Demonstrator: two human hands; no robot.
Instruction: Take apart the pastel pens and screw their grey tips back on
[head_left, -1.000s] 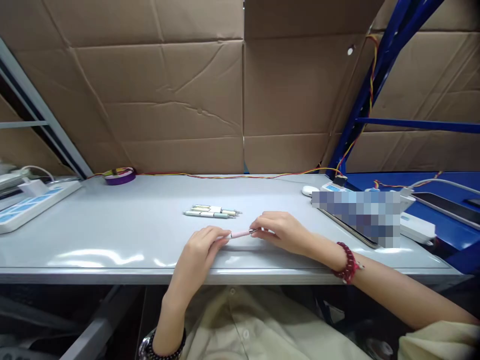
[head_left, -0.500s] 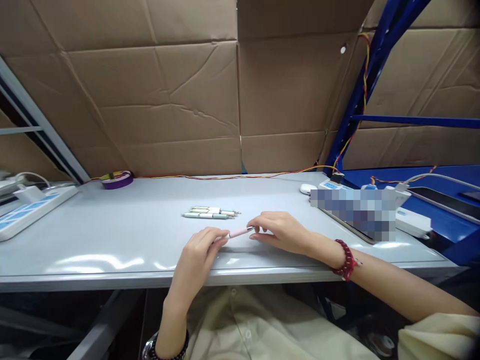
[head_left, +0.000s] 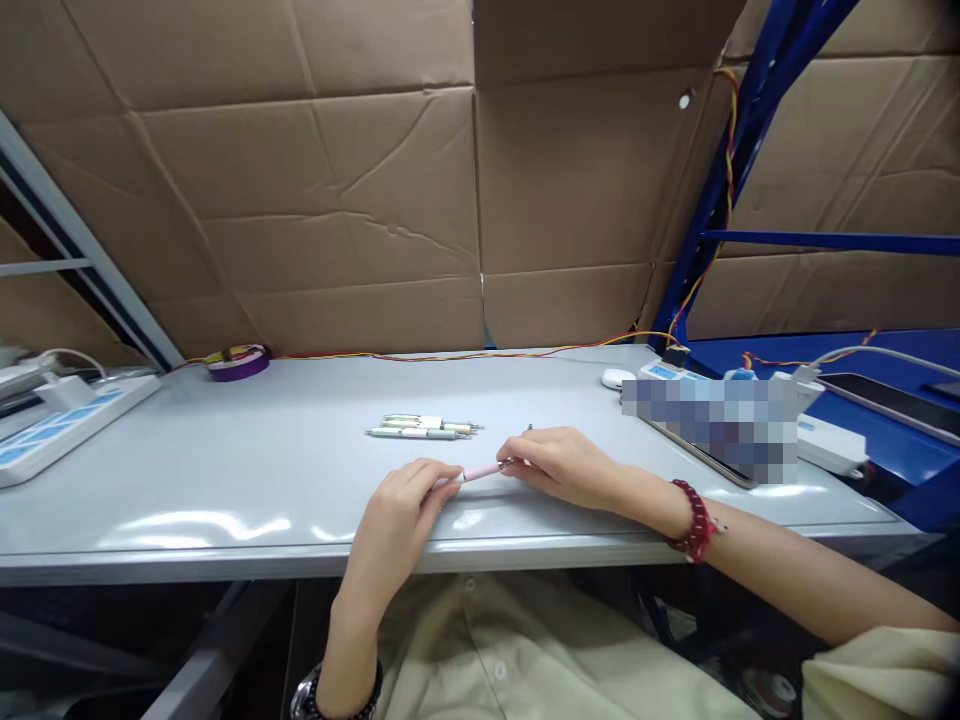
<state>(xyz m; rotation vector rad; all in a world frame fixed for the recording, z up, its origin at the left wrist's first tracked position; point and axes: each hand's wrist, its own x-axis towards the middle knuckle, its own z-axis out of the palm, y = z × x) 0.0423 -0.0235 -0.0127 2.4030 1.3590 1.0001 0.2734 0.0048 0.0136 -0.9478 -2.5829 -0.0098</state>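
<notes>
A pink and white pen lies level just above the tabletop near its front edge, between my two hands. My left hand pinches its white end between thumb and fingers. At the other end, my right hand has thumb and fingers closed round the silvery end piece. Just behind my right hand's knuckles a tiny dark object shows, too small to make out. Beyond my left hand lies a group of several pale green and cream pens, side by side on the table.
The grey table backs onto cardboard. A purple tape roll sits at the back left, a white power strip at far left. On the right are a blurred-out flat device, a white earbud case and a blue post.
The fingers of my right hand have closed in on the pen's silvery end. The tiny dark object behind that hand now shows. My left hand keeps its grip.
</notes>
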